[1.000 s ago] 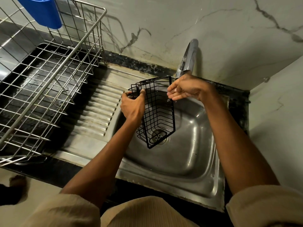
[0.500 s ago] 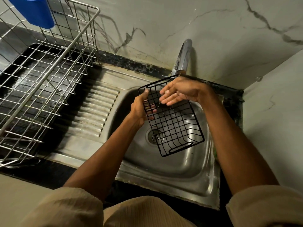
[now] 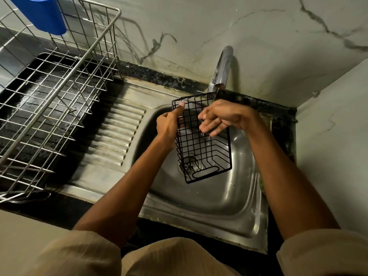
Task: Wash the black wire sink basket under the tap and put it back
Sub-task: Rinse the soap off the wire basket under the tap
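The wire basket point(image 3: 203, 140) hangs over the sink point(image 3: 229, 196), under the tap point(image 3: 222, 68) at the back wall, the left hand point(image 3: 169, 124) on its left edge and the right hand point(image 3: 223, 118) inside; the dish rack point(image 3: 59, 100) stands left on the counter point(image 3: 59, 208)

Steel wire dish rack point(image 3: 59, 100) at left, blue plastic cup point(image 3: 42, 13) on its rim, marble wall point(image 3: 219, 22)

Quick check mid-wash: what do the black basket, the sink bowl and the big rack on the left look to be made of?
Black basket: thin wire grid with a matte black coating, probably coated metal.
Sink: brushed stainless steel, judging by its grey sheen and soft reflections.
Rack: bare silvery wire, shiny, likely chromed or stainless steel.
Left hand grips the basket; right hand rubs its mesh.
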`<action>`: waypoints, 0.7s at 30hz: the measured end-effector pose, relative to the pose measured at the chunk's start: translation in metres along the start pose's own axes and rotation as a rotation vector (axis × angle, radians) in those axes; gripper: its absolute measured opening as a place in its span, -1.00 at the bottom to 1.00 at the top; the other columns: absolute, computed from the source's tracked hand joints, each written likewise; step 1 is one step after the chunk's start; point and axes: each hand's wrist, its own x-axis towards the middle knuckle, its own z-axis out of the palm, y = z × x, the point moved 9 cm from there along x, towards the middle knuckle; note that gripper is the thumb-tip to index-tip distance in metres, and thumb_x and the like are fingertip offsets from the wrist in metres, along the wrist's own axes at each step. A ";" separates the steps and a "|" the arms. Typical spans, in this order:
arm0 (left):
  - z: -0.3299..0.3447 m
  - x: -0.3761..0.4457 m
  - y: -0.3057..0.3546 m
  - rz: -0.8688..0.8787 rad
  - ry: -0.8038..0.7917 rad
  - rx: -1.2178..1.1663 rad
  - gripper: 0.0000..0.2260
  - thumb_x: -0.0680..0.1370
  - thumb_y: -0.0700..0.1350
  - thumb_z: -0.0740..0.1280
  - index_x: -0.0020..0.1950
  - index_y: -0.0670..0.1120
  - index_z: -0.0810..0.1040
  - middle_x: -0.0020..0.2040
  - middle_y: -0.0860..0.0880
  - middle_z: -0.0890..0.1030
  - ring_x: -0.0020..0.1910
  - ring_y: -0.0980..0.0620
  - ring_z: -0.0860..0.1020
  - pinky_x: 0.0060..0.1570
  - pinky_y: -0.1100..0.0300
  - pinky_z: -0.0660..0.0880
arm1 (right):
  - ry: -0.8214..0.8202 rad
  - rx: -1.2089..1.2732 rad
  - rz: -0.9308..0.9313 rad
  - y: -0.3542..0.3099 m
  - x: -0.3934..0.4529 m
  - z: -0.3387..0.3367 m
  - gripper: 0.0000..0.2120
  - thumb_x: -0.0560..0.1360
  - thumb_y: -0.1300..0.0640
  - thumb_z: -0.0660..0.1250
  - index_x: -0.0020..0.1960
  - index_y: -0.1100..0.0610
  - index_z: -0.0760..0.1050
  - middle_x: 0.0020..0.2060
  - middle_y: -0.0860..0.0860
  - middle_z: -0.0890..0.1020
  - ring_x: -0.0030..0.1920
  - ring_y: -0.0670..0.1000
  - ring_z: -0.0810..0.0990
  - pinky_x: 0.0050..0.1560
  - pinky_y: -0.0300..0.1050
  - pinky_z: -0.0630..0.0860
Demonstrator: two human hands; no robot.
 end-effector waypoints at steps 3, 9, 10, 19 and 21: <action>-0.002 -0.006 0.009 0.063 0.085 0.136 -0.22 0.17 0.47 0.49 0.18 -0.05 0.65 0.06 -0.01 0.71 0.06 -0.03 0.66 0.19 -0.08 0.58 | 0.041 0.324 -0.062 -0.006 0.007 -0.004 -0.60 0.66 0.09 0.10 0.40 0.28 0.36 0.20 0.28 0.60 0.17 0.20 0.63 0.16 0.18 0.58; 0.020 -0.040 0.021 0.282 0.146 0.571 -0.23 0.25 0.23 0.56 0.26 -0.15 0.37 0.21 -0.07 0.44 0.20 -0.05 0.45 0.24 0.05 0.49 | 0.107 0.936 -0.053 -0.007 0.019 0.006 -0.82 0.60 0.11 0.17 -0.04 0.22 0.44 -0.13 0.21 0.69 -0.08 0.23 0.70 0.12 0.09 0.57; 0.024 -0.048 0.019 0.310 0.149 0.648 -0.23 0.28 0.20 0.58 0.26 -0.16 0.32 0.23 -0.08 0.38 0.22 -0.05 0.37 0.24 0.08 0.44 | 0.175 0.945 -0.039 -0.007 0.018 0.006 -0.85 0.61 0.19 0.13 -0.09 0.18 0.42 -0.17 0.20 0.65 -0.23 0.18 0.71 -0.07 0.04 0.66; -0.012 -0.048 0.026 0.371 0.062 0.385 -0.62 0.42 0.31 0.34 0.02 0.04 0.52 -0.02 -0.01 0.63 -0.03 -0.06 0.64 0.06 -0.18 0.60 | 0.184 0.559 -0.085 0.002 0.006 -0.021 -0.78 0.68 0.11 0.15 -0.04 0.16 0.50 -0.43 -0.01 0.38 -0.57 -0.11 0.45 -0.49 -0.23 0.56; -0.018 -0.031 0.022 0.341 0.043 0.394 -0.51 0.39 0.29 0.39 0.20 0.05 0.47 0.17 -0.02 0.55 0.18 -0.07 0.55 0.24 -0.13 0.52 | 0.093 0.502 -0.146 -0.003 0.002 -0.019 -0.77 0.68 0.06 0.15 0.04 0.18 0.50 -0.49 -0.05 0.38 -0.59 -0.14 0.42 -0.49 -0.23 0.56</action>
